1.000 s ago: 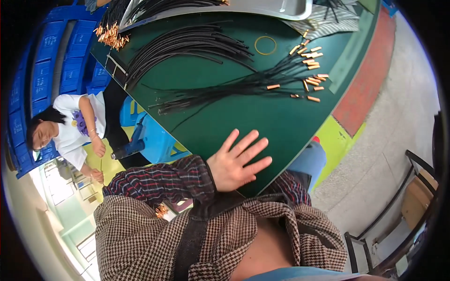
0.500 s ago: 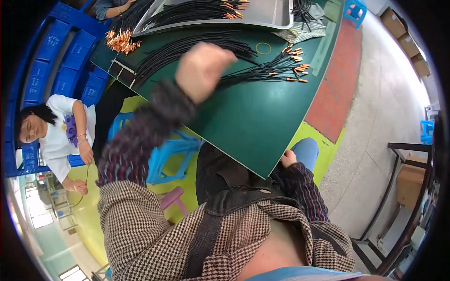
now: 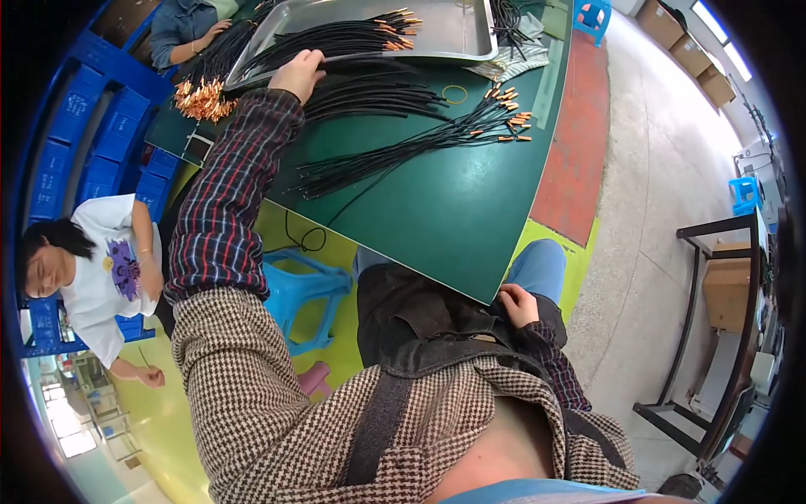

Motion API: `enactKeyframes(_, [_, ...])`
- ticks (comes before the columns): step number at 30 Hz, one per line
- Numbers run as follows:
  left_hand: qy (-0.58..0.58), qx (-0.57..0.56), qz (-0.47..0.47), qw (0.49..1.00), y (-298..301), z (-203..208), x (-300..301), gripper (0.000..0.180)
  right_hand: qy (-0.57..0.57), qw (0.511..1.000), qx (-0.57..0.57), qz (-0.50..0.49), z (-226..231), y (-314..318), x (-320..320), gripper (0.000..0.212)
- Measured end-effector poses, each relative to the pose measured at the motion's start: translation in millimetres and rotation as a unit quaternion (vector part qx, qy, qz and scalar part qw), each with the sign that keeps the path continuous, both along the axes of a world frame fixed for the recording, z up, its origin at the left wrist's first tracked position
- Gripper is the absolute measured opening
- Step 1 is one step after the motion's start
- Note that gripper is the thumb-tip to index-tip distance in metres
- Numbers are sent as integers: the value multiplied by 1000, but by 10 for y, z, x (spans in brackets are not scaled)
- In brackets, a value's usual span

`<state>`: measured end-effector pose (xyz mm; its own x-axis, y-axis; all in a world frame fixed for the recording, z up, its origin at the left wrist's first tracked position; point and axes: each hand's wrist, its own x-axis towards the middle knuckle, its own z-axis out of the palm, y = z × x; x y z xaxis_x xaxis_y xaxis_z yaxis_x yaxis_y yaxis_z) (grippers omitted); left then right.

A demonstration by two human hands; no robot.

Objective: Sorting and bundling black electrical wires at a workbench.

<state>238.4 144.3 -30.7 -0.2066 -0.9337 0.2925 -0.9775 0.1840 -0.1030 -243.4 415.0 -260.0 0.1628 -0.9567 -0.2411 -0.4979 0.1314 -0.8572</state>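
My left hand (image 3: 300,77) reaches across the table to the tray's near rim. Its curled fingers are closed at the left end of a bundle of black cables (image 3: 378,94) lying along that rim. Nearer to me lies a second bundle of black cables (image 3: 395,149), its copper-coloured tips (image 3: 510,118) fanned out to the right. One thin cable (image 3: 316,244) from this side hangs in a loop below the table edge. Down by the near table corner, my right hand (image 3: 520,307) has its fingers bent beside my lap. Whatever may be inside them is hidden.
A metal tray (image 3: 449,50) with more copper-tipped cables stands at the back. A yellow rubber band (image 3: 455,94) lies on the green table (image 3: 470,218). A blue stool (image 3: 304,294) is below. Two people are at the left, one (image 3: 172,42) beside the tray, another (image 3: 113,269) nearer.
My left hand has moved away and to the left, from above the near cable bundle to the far bundle at the tray. My right hand stays near the table corner. The whole view has shifted slightly.
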Motion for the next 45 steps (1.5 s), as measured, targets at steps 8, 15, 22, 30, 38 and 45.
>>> enactKeyframes(8, [-49,-111,-74,990,165,698,10,21,9,998,11,67,319,-69,97,19])
enactKeyframes(15, [331,184,-117,918,1292,1135,-799,22,-306,935,-162,77,2155,-699,245,27])
enactKeyframes(22, [540,525,-11,658,2075,674,-1394,22,-251,860,-438,79,2542,-1334,1148,41])
enactKeyframes(30, [626,553,-8,550,2456,546,-1466,27,-462,834,-243,176,2329,-1004,1496,38])
enactKeyframes(38, [654,524,-29,544,2589,480,-1610,27,-578,796,-38,175,2274,-811,1432,41])
enactKeyframes(45, [677,484,-100,545,2590,251,-1600,23,-538,805,-37,249,2204,-619,1584,43])
